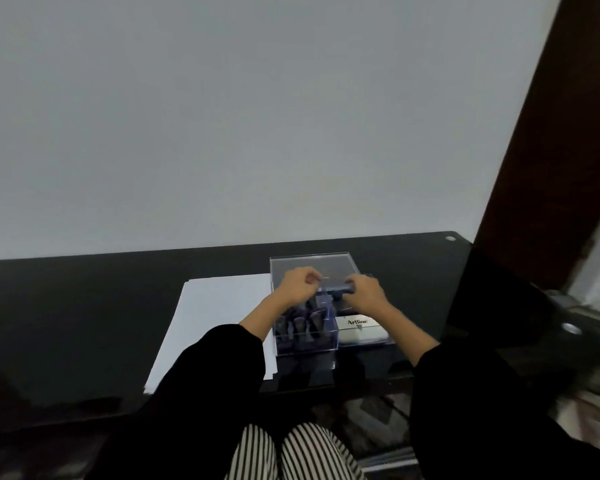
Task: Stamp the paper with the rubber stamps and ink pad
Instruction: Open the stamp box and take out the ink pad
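Over the clear acrylic box (329,348) of dark rubber stamps (300,327), the right hand (366,292) has its grip pinching one dark stamp (340,289). The left hand (297,284) is curled, but what its grip holds cannot be told.

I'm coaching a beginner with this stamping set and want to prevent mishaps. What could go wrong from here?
1. The left sleeve lies across the paper; it might drag the sheet or smear fresh prints.
2. The left hand and right hand work over the clear box on the glossy table; tugging the stamp could slide it.
3. The ink pad sits inside the box, which looks cramped for inking.
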